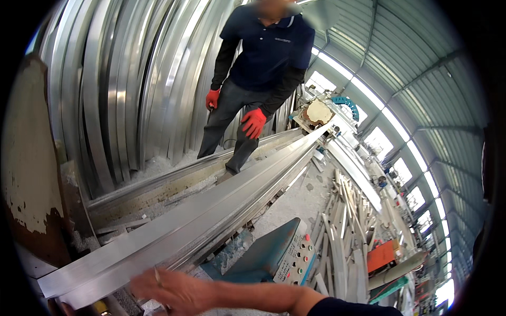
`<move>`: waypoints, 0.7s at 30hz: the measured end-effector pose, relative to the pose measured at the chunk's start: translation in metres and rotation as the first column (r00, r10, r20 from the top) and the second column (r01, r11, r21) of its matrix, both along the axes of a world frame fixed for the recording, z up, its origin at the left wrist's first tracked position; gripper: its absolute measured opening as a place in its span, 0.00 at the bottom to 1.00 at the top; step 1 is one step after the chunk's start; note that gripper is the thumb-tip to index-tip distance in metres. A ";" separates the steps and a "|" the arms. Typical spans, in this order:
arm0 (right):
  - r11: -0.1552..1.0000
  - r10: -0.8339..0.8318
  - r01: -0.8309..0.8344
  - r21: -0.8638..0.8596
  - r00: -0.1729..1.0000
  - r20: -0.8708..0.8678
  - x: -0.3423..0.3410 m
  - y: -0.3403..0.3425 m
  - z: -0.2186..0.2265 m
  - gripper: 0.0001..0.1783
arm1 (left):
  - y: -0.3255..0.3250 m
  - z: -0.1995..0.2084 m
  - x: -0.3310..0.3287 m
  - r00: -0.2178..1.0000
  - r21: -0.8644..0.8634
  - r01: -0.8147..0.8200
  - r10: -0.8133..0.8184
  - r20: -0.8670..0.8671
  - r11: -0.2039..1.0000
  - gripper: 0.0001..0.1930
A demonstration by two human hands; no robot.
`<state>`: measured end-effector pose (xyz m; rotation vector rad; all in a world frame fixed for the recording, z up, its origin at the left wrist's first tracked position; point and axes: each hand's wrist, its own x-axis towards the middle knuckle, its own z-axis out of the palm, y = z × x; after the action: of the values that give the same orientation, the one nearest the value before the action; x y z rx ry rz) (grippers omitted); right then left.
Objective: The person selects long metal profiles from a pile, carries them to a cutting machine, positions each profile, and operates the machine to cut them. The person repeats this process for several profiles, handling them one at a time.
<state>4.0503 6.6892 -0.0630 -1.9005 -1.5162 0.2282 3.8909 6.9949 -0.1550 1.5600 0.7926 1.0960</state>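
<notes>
Head view: the right hand (pixel 171 290) reaches in from the lower right on a bare forearm (pixel 253 296), with a dark sleeve (pixel 358 308) at its elbow end. Its fingers are bent and blurred, a thin pale band (pixel 158 277) showing on one; I cannot tell whether they pinch anything or touch the metal just beside them. Under the near end of the long silver bar (pixel 195 221) is a small brown patch, too dark to identify as part of the left hand. That bar slants from the lower left, next to the right hand, to the upper right, above a trough (pixel 174 187) strewn with pale shavings.

Just beyond the forearm stands a teal control box (pixel 263 250) with red and green buttons (pixel 302 258) on its sloping panel. Left of the bar is a machine cover (pixel 31 158) with peeling cream paint. Across the bar stands a co-worker in a navy shirt and red gloves (pixel 254 123), one glove at a knee. Tall metal strips (pixel 126 79) lean behind. Farther right lie a heap of offcuts (pixel 342 231) and an orange box (pixel 383 256).
</notes>
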 end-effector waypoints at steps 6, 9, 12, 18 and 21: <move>0.844 -0.259 -0.039 -0.534 0.843 -0.471 -0.115 -0.147 -0.003 0.24 | -0.024 0.032 0.011 0.933 -0.009 0.154 -0.148 -0.328 0.988 0.29; 0.884 -0.157 -0.023 -0.467 0.927 -0.341 -0.166 -0.218 -0.061 0.17 | -0.050 0.067 0.003 0.954 -0.082 -0.095 0.067 -0.292 0.992 0.29; 0.889 -0.392 0.183 -0.420 0.778 -0.491 -0.197 -0.291 -0.062 0.17 | -0.022 0.034 -0.019 0.991 0.014 -0.089 0.087 0.103 0.996 0.25; 0.725 -0.685 0.405 -0.557 0.514 -0.517 -0.213 -0.379 -0.009 0.17 | -0.176 0.081 -0.012 0.995 0.161 0.089 -0.082 -0.050 0.983 0.18; 0.808 -0.582 0.350 -0.474 0.599 -0.550 -0.223 -0.417 -0.039 0.19 | -0.303 0.105 -0.011 0.913 0.196 0.347 -0.282 -0.293 0.917 0.12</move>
<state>3.8276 6.2718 -0.1023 -2.0604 -0.4558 0.8637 3.8797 6.6916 -0.0495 1.9925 0.5584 0.7789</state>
